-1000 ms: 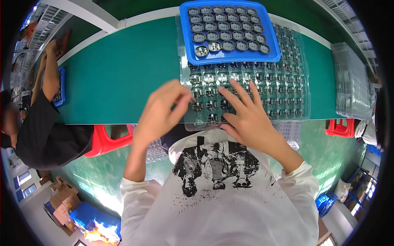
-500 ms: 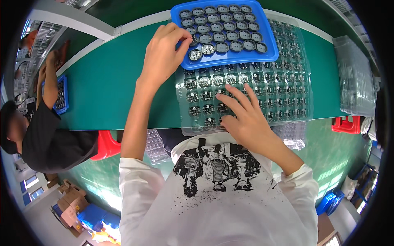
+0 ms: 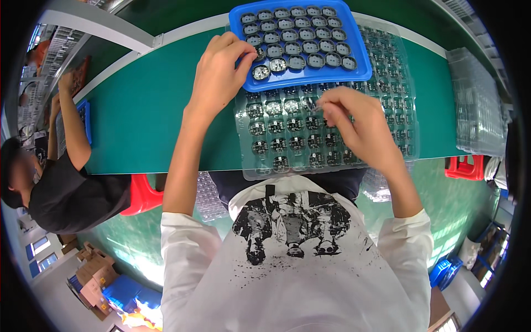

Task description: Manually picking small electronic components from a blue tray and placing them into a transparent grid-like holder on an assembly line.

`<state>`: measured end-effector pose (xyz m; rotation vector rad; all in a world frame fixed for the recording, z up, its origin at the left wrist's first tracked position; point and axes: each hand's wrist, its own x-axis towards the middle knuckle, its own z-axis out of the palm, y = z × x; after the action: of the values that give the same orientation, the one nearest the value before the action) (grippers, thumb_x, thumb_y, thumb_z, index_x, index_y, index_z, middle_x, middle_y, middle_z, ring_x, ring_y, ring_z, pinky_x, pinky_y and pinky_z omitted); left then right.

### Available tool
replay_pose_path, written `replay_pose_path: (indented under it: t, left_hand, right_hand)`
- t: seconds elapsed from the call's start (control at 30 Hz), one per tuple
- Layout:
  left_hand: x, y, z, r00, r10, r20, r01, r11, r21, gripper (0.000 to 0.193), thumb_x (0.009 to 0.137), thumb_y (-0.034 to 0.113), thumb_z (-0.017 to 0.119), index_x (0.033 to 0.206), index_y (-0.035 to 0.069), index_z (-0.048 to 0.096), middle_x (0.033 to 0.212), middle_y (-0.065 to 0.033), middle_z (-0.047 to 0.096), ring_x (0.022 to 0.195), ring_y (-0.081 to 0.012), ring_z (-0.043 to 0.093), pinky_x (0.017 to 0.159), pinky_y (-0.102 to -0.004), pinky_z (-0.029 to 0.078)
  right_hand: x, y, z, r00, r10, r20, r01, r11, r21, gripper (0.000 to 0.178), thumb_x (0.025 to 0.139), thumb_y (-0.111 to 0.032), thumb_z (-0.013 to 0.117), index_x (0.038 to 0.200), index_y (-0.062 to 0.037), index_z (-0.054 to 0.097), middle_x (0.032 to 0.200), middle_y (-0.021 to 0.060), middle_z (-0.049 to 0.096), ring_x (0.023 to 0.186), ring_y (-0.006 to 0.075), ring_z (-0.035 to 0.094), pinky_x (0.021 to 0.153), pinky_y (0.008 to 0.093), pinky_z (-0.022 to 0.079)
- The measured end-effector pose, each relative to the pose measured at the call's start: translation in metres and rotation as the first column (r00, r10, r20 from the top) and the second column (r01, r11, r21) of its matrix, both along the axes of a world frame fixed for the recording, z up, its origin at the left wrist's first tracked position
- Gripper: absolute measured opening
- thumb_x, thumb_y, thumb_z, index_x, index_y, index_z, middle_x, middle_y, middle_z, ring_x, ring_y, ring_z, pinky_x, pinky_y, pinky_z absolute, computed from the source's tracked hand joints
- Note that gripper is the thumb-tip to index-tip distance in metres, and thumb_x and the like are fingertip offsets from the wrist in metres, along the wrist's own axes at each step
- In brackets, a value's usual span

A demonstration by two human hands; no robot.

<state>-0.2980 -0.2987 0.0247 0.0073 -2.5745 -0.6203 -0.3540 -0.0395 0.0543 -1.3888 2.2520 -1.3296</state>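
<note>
Two hands over the bench: your L hand has a narrow grip, thumb + index tips at a dark round housing in the blue tray; can't tell if pinched or only touched. Just below those tips: shiny-faced housing, next one R of it likewise. Further R of this grip: rows of grey-faced housings. Your R hand, fingers curled, tips close together, is over the clear tray at a shiny PCB; blurred, can't tell if held. Below R grip: more PCBs in pockets. Blue tray sits on clear tray's far part, beyond R grip. Well R of both grips: clear tray stack. Far L: co-worker, black top.
</note>
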Motion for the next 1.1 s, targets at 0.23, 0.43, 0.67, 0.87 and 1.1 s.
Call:
replay_pose_path:
  t: [0.23, 0.43, 0.67, 0.87, 1.1]
  left_hand:
    - [0.004, 0.000, 0.000, 0.999, -0.011, -0.030, 0.010, 1.000, -0.020, 0.005, 0.082, 0.009, 0.068, 0.084, 0.004, 0.067, 0.081, -0.0060, 0.057, 0.082, -0.0250, 0.056, 0.070, -0.0383, 0.049]
    - [0.003, 0.003, 0.001, 1.000, 0.009, -0.024, -0.009, 1.000, -0.020, 0.005, 0.081, 0.010, 0.069, 0.084, 0.006, 0.068, 0.081, -0.0055, 0.057, 0.083, -0.0247, 0.056, 0.072, -0.0389, 0.050]
    - [0.001, 0.006, 0.001, 0.999, 0.034, -0.006, -0.035, 0.995, -0.094, 0.005, 0.081, 0.010, 0.068, 0.083, 0.005, 0.068, 0.082, -0.0058, 0.057, 0.084, -0.0249, 0.057, 0.072, -0.0387, 0.051]
    - [0.001, 0.006, -0.001, 0.999, 0.035, 0.008, -0.034, 0.995, -0.094, 0.006, 0.082, 0.011, 0.068, 0.083, 0.005, 0.069, 0.083, -0.0059, 0.059, 0.085, -0.0252, 0.058, 0.072, -0.0389, 0.051]
    - [0.006, 0.003, 0.002, 0.999, 0.027, 0.045, -0.030, 0.998, 0.055, 0.016, 0.079, 0.014, 0.072, 0.093, 0.007, 0.069, 0.082, -0.0060, 0.058, 0.083, -0.0236, 0.058, 0.070, -0.0387, 0.050]
  right_hand:
    - [-0.028, -0.028, 0.005, 0.970, -0.019, -0.243, 0.004, 0.998, -0.063, 0.006, 0.084, -0.004, 0.065, 0.089, 0.0000, 0.064, 0.078, 0.0115, 0.062, 0.066, 0.0290, 0.061, 0.059, 0.0363, 0.048]
    - [-0.053, -0.063, 0.006, 0.850, 0.003, -0.527, 0.025, 0.999, 0.045, 0.007, 0.084, -0.009, 0.065, 0.087, -0.0027, 0.066, 0.082, 0.0080, 0.061, 0.074, 0.0287, 0.062, 0.065, 0.0379, 0.051]
    - [-0.070, -0.092, -0.012, 0.766, 0.079, -0.638, -0.002, 0.993, 0.121, 0.009, 0.084, -0.013, 0.063, 0.084, -0.0052, 0.066, 0.084, 0.0071, 0.061, 0.078, 0.0293, 0.063, 0.067, 0.0407, 0.052]
    - [-0.071, -0.099, -0.013, 0.758, 0.134, -0.638, 0.005, 0.977, 0.212, 0.008, 0.083, -0.013, 0.063, 0.081, -0.0053, 0.065, 0.084, 0.0075, 0.061, 0.079, 0.0299, 0.063, 0.067, 0.0418, 0.052]
    - [-0.070, -0.104, -0.013, 0.733, 0.184, -0.655, -0.016, 0.967, 0.255, 0.009, 0.084, -0.012, 0.063, 0.079, -0.0047, 0.063, 0.085, 0.0088, 0.060, 0.079, 0.0314, 0.063, 0.067, 0.0427, 0.052]
